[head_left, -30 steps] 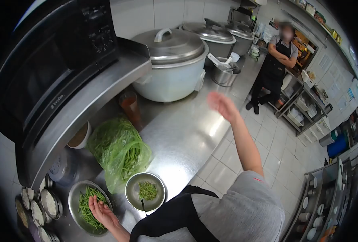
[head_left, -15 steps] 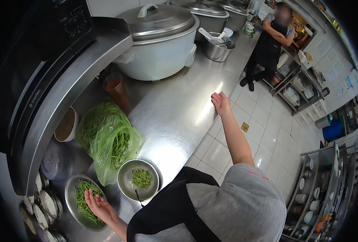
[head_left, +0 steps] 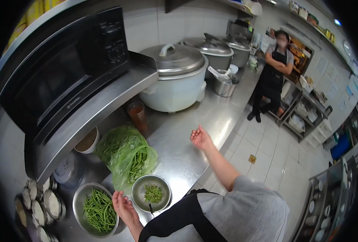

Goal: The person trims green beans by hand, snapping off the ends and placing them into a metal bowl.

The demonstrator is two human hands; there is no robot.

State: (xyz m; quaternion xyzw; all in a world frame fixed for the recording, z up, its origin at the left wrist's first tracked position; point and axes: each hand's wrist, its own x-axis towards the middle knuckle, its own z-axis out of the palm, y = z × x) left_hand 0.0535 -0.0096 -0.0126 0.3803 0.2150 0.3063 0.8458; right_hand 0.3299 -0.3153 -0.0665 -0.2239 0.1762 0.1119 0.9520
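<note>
The left hand (head_left: 124, 207), loosely open and empty, was beside the steel bowl (head_left: 78, 201) of green beans (head_left: 99, 210) on the worktop (head_left: 175, 153); the right hand (head_left: 202, 139) — half open, empty — hovered right of the green bag (head_left: 124, 157).

A bare lane of worktop (head_left: 175, 151) runs under the right fingers (head_left: 194, 135), between the green bag (head_left: 124, 146) and the front edge, narrowing beside the white cooker (head_left: 171, 94). The left fingers (head_left: 117, 198) have only a tight gap between bean bowl (head_left: 78, 203) and smaller bowl (head_left: 139, 197); the bag and overhanging shelf (head_left: 102, 107) obstruct reaching toward the wall.
</note>
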